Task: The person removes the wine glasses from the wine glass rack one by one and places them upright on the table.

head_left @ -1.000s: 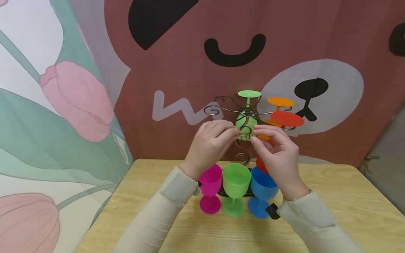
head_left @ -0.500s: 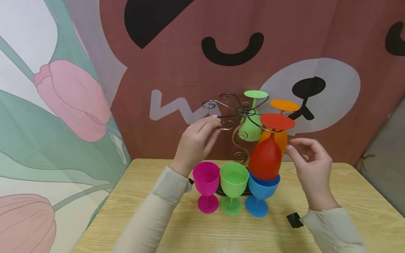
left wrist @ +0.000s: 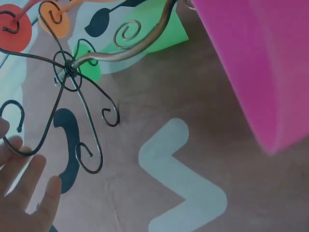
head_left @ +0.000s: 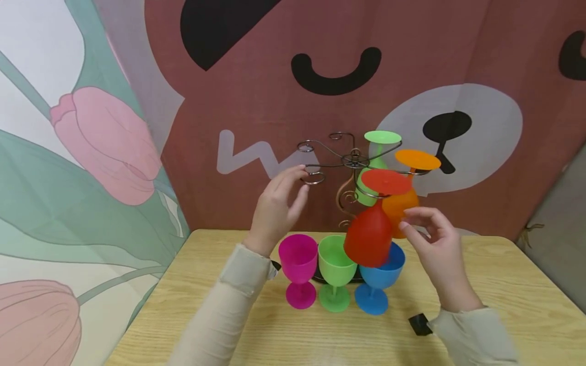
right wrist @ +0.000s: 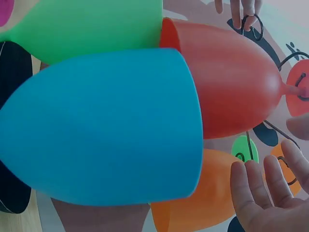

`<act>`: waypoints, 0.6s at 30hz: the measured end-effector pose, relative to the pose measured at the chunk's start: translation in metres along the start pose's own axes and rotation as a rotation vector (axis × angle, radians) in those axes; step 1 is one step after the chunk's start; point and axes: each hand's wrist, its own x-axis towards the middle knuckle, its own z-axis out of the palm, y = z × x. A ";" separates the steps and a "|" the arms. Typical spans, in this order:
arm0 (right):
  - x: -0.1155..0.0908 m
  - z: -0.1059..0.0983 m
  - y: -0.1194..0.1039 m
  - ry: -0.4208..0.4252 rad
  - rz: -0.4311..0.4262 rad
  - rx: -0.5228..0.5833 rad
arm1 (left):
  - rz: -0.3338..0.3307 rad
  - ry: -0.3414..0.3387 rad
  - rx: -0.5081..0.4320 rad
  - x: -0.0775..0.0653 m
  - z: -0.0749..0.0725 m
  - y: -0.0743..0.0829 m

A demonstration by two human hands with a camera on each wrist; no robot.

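In front of you stood the wire rack (head_left: 355, 161), dark arms ending in curled hooks, stem coppery and scrolled. Feet up in the hooks, bowls down, hung red goblet (head_left: 371, 236) nearest you, its bowl slanting left; orange goblet (head_left: 399, 206) just behind, rightward; light-green goblet (head_left: 368, 179) farthest back, partly hidden.

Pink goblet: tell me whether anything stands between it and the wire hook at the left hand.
Nothing visible stands between the pink goblet and the wire hook; only the left hand crowds the spot, at the hook itself. The red goblet hangs off to the right.
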 end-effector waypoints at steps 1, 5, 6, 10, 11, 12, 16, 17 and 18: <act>-0.001 0.001 0.000 -0.009 -0.008 0.001 | -0.009 0.006 -0.006 -0.001 0.001 0.001; -0.002 0.006 -0.001 -0.041 -0.014 -0.013 | -0.032 0.088 -0.027 -0.010 0.005 0.008; -0.002 0.007 -0.001 -0.045 -0.015 -0.026 | -0.037 0.118 -0.036 -0.013 0.006 0.011; -0.004 0.010 0.000 -0.060 -0.010 -0.022 | -0.034 0.244 -0.082 -0.031 0.019 0.027; -0.004 0.010 0.001 -0.064 -0.011 -0.018 | -0.033 0.263 -0.097 -0.036 0.023 0.031; -0.005 0.011 0.001 -0.068 -0.008 -0.011 | -0.035 0.275 -0.113 -0.041 0.026 0.035; -0.006 0.013 0.004 -0.087 0.005 0.005 | -0.068 0.250 -0.201 -0.057 0.040 0.051; -0.006 0.013 0.004 -0.090 0.010 0.009 | -0.090 0.219 -0.232 -0.060 0.043 0.055; -0.007 0.013 0.004 -0.092 0.014 0.013 | -0.119 0.178 -0.266 -0.062 0.045 0.059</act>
